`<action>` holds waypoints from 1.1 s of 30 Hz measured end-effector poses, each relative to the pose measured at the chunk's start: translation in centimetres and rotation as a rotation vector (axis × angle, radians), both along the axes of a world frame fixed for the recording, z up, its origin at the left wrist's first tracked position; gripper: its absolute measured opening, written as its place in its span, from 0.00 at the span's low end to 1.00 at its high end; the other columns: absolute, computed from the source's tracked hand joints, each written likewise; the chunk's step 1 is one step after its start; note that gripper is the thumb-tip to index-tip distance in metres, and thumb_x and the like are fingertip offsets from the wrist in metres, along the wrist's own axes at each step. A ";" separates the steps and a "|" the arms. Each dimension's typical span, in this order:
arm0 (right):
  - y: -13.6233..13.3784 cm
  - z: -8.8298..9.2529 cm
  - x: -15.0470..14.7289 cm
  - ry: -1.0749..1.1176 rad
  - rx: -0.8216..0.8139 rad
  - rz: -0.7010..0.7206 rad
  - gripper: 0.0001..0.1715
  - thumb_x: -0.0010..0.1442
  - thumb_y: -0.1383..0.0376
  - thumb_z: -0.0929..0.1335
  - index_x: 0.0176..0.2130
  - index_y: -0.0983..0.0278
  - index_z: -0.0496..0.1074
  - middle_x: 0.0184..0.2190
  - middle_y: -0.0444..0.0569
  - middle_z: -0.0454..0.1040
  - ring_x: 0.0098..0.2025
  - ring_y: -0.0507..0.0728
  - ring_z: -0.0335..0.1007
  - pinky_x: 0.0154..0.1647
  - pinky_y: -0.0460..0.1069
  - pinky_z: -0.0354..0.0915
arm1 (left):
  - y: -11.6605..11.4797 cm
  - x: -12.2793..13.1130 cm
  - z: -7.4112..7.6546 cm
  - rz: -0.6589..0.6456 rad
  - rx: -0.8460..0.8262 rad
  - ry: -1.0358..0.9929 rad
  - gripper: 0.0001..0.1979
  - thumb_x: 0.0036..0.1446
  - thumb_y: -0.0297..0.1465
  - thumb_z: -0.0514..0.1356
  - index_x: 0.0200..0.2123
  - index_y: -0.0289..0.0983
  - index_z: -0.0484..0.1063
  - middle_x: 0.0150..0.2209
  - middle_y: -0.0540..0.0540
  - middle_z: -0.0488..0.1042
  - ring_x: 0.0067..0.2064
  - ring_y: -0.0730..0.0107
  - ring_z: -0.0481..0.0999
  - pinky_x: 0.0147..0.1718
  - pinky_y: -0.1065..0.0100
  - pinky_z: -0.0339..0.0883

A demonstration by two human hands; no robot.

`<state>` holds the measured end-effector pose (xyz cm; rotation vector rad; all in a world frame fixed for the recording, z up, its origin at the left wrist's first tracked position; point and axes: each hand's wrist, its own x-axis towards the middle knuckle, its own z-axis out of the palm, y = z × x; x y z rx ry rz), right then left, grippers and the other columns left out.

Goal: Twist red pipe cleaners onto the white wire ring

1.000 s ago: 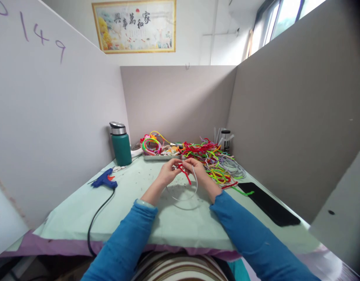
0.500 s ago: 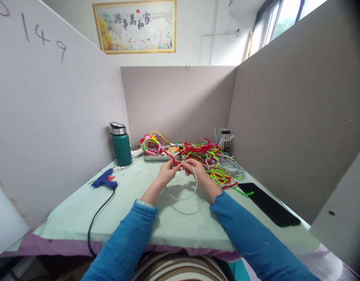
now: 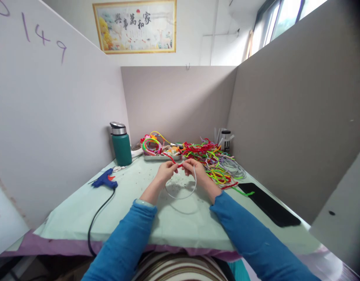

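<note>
Red fuzzy stem (image 3: 170, 157) above the tabletop (image 3: 133, 218), pinched in the closed fingertips of left hand (image 3: 166, 173) and right hand (image 3: 196, 171), along with a white hoop (image 3: 181, 198). On the left partition (image 3: 65, 117), handwritten in purple: "149". On the framed picture (image 3: 134, 26), right to left: 家和萬事興; smaller lines too tiny to read. Just beyond the hands, a metal tray (image 3: 162, 158) and tangled coloured stems (image 3: 212, 156); leftward, blue glue gun (image 3: 105, 179), green bottle (image 3: 122, 148); rightward, a black slab (image 3: 269, 203).
</note>
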<state>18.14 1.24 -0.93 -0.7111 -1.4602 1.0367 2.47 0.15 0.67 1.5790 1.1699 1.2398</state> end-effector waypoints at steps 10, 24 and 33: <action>0.1 -0.3 -0.2 -0.063 -0.019 0.037 0.17 0.49 0.53 0.71 0.25 0.63 0.69 0.21 0.43 0.69 0.20 0.49 0.59 0.21 0.46 0.56 | 0.2 0.0 -0.1 0.016 0.007 -0.008 0.16 0.45 0.42 0.61 0.21 0.35 0.65 0.19 0.52 0.66 0.17 0.82 0.54 0.15 0.76 0.44; 0.0 -0.3 -0.1 -0.056 -0.005 0.005 0.18 0.49 0.52 0.71 0.24 0.64 0.69 0.19 0.43 0.68 0.20 0.49 0.59 0.21 0.46 0.56 | 0.3 -0.1 -0.3 -0.010 -0.043 -0.045 0.16 0.47 0.42 0.61 0.24 0.34 0.67 0.22 0.49 0.70 0.15 0.84 0.54 0.13 0.75 0.44; 0.6 -0.2 -0.1 0.060 -0.071 -0.061 0.19 0.47 0.52 0.71 0.24 0.64 0.68 0.18 0.43 0.66 0.19 0.49 0.58 0.20 0.46 0.54 | 1.0 -0.2 -1.0 0.127 0.423 0.242 0.04 0.50 0.29 0.59 0.31 0.38 0.73 0.31 0.48 0.74 0.29 0.72 0.72 0.29 0.71 0.64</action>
